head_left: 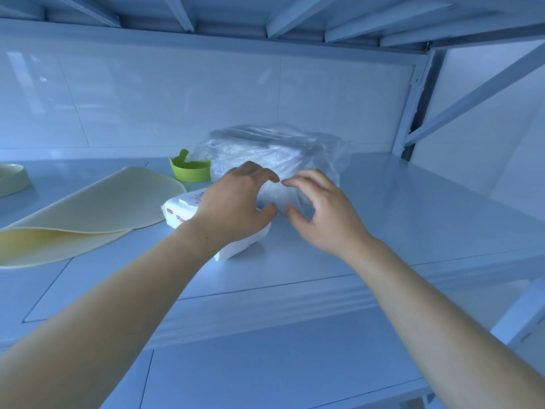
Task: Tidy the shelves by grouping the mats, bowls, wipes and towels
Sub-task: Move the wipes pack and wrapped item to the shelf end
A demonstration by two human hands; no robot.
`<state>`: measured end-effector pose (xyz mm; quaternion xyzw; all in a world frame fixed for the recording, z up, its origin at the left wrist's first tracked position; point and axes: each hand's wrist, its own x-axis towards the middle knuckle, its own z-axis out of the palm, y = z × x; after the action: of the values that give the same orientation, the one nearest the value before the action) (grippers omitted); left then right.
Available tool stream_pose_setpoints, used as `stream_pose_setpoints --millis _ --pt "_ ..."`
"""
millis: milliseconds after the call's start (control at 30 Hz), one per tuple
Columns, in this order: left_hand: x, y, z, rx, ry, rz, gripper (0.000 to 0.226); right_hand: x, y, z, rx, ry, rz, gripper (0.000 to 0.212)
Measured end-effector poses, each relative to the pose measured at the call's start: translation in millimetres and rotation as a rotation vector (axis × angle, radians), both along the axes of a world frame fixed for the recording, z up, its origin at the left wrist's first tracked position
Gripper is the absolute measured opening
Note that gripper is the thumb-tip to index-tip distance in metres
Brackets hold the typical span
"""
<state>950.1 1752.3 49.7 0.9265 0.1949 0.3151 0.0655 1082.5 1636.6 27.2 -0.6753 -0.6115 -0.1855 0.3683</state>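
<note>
reaching onto a white shelf (413,202), a person's left hand (236,202) and right hand (324,214) curve, fingertips nearly meeting, at the near end of a clear plastic bag (265,149); whether the hands pinch the film cannot be told. a white wipes pack (182,209) lies under the left wrist, a green bowl (190,169) just behind, a folded cream mat (97,208) to the left.
</note>
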Motion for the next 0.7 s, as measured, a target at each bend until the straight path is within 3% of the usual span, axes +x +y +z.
stream_pose_setpoints --millis 233,367,533,700 --pt "49 -7 24 0.047 -0.039 0.029 0.050 46 -7 19 0.098 0.001 0.001 0.028" --pt "75 -10 31 0.054 -0.050 0.051 0.056 75 -3 29 0.056 -0.029 -0.003 0.032" --pt "95 -8 24 0.077 0.106 0.157 0.068 105 12 34 -0.070 -0.069 0.022 0.051" --pt "101 -8 19 0.088 0.058 0.199 0.074 126 21 30 -0.113 -0.092 0.122 0.053"
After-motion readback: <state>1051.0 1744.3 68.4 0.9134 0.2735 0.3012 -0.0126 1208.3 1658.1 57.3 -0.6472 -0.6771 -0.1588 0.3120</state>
